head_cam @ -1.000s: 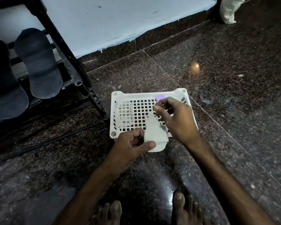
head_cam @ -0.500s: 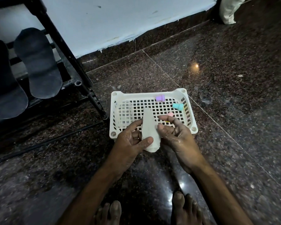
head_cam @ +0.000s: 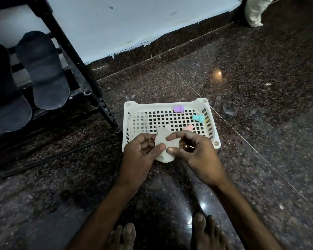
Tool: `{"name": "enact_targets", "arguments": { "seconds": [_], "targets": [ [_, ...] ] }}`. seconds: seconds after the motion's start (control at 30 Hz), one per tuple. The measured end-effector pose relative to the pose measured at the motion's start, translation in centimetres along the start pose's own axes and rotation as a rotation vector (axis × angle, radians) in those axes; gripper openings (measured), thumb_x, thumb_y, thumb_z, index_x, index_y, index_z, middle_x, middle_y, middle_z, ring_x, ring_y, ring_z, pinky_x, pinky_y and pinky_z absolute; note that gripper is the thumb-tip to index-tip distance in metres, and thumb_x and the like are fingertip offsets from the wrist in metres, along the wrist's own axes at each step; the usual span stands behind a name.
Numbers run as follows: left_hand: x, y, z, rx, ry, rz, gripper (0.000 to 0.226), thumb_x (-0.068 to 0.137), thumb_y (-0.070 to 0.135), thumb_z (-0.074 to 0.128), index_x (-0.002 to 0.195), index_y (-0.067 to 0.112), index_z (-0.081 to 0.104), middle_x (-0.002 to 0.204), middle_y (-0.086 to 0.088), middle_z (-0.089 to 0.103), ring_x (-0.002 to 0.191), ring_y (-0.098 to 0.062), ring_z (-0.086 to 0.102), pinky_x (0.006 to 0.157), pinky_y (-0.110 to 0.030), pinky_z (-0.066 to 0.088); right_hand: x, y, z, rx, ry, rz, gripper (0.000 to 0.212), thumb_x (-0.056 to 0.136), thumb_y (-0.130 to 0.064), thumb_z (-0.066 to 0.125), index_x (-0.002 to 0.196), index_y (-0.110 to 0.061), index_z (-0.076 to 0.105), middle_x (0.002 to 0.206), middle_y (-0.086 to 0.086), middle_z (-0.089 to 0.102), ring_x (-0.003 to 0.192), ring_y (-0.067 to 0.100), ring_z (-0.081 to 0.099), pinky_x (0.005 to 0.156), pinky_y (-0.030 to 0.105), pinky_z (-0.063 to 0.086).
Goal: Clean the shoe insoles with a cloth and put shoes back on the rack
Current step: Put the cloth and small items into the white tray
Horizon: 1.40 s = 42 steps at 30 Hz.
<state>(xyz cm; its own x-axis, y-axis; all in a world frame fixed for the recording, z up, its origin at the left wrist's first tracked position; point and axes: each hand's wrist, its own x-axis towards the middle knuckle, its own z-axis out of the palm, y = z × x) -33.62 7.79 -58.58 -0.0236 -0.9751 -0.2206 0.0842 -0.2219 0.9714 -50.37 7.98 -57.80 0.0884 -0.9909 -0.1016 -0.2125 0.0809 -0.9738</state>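
1. Dark stone floor (head_cam: 242, 123) bears a white perforated plastic basket (head_cam: 170, 103).
2. At its near rim, left hand (head_cam: 139, 156) and right hand (head_cam: 197, 154) both pinch a small white cloth (head_cam: 165, 141).
3. Earlier, the right fingers lay straight alongside it.

No writing, label, brand, number or sign can be read on the cloth (head_cam: 163, 135), on the basket (head_cam: 163, 105) or anywhere else in the frame.
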Motion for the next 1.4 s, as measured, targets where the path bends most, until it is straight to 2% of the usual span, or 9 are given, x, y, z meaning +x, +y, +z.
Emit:
{"name": "enact_targets", "arguments": {
  "seconds": [0.2,0.43,0.53,0.63,0.8,0.9,1.1,1.27,1.4],
  "targets": [
    [-0.2,-0.3,-0.3,0.086,0.111,0.072,0.028,0.078,0.005,0.079,0.1,0.015,0.062,0.081,-0.008,0.075,0.075,-0.018,0.073,0.069,-0.026,0.056,0.2,0.0,0.4,-0.274,0.061,-0.06,0.03,0.078,-0.021,0.081,0.104,-0.029,0.07,0.078,-0.019,0.062,0.07,0.001,0.057,0.071,0.02,0.05],
    [-0.1,-0.6,-2.1,0.535,0.02,0.237,0.036,0.077,0.015,0.081,0.106,0.034,0.071,0.08,0.008,0.068,0.07,-0.005,0.064,0.064,-0.02,0.049,0.6,0.6,0.7,-0.623,0.018,-0.205,0.014,0.084,-0.032,0.074,0.096,-0.026,0.071,0.114,-0.008,0.056,0.108,0.012,0.05,0.09,0.033,0.046],
    [0.3,-1.1,-2.9,0.744,0.041,0.301,0.022,0.076,0.022,0.082,0.097,0.028,0.075,0.094,0.011,0.057,0.077,-0.002,0.055,0.067,-0.015,0.043,1.0,0.3,0.4,-0.518,-0.041,-0.184,0.01,0.086,-0.03,0.073,0.095,-0.026,0.07,0.116,-0.01,0.062,0.11,0.008,0.056,0.095,0.034,0.048],
    [1.0,-0.7,-3.5,0.655,0.072,0.229,0.014,0.084,0.019,0.075,0.097,0.022,0.069,0.103,0.007,0.057,0.092,-0.003,0.057,0.069,-0.008,0.045,1.7,-0.2,0.7,-0.258,-0.071,-0.047,0.011,0.086,-0.027,0.074,0.095,-0.024,0.07,0.078,0.003,0.068,0.071,0.014,0.062,0.072,0.047,0.055],
    [3.2,1.5,-4.2,0.365,0.062,0.024,0.008,0.096,0.019,0.062,0.103,0.017,0.059,0.09,-0.006,0.072,0.066,-0.018,0.069,0.055,-0.039,0.058,2.3,-1.1,2.5,0.21,-0.093,0.055,0.018,0.092,-0.009,0.066,0.106,-0.011,0.056,0.07,0.009,0.064,0.064,0.028,0.065,0.074,0.055,0.056],
    [4.9,2.3,-4.9,0.43,0.07,0.061,0.009,0.095,0.018,0.063,0.099,0.019,0.056,0.078,-0.007,0.067,0.05,-0.017,0.061,0.045,-0.041,0.053,3.1,-1.2,3.7,0.131,-0.084,0.004,0.008,0.093,-0.006,0.064,0.099,-0.011,0.064,0.067,-0.002,0.061,0.064,0.018,0.059,0.067,0.045,0.059],
    [7.8,2.7,-5.4,0.45,0.022,-0.016,0.007,0.095,0.012,0.062,0.102,0.011,0.061,0.081,-0.009,0.062,0.063,-0.02,0.06,0.052,-0.033,0.056,4.2,-0.8,4.1,-0.019,-0.108,0.065,0.019,0.094,-0.01,0.063,0.111,-0.016,0.069,0.08,-0.003,0.068,0.064,0.011,0.067,0.061,0.028,0.055],
    [10.0,4.1,-4.3,1.107,-0.004,0.198,0.01,0.092,0.023,0.066,0.102,0.025,0.064,0.092,0.003,0.069,0.084,-0.02,0.065,0.074,-0.034,0.05,4.4,-0.7,4.9,-0.195,-0.144,0.056,0.04,0.094,-0.008,0.061,0.132,-0.019,0.061,0.119,-0.003,0.068,0.073,-0.008,0.063,0.07,0.026,0.058],
    [11.5,4.5,-3.3,1.502,-0.068,0.317,0.018,0.09,0.031,0.068,0.105,0.026,0.058,0.103,0.001,0.069,0.097,-0.023,0.064,0.072,-0.031,0.038,4.9,-1.5,6.2,-0.576,-0.205,-0.007,0.049,0.093,-0.014,0.058,0.142,-0.015,0.05,0.132,0.007,0.063,0.118,0.021,0.061,0.102,0.036,0.047]
  ]
}}
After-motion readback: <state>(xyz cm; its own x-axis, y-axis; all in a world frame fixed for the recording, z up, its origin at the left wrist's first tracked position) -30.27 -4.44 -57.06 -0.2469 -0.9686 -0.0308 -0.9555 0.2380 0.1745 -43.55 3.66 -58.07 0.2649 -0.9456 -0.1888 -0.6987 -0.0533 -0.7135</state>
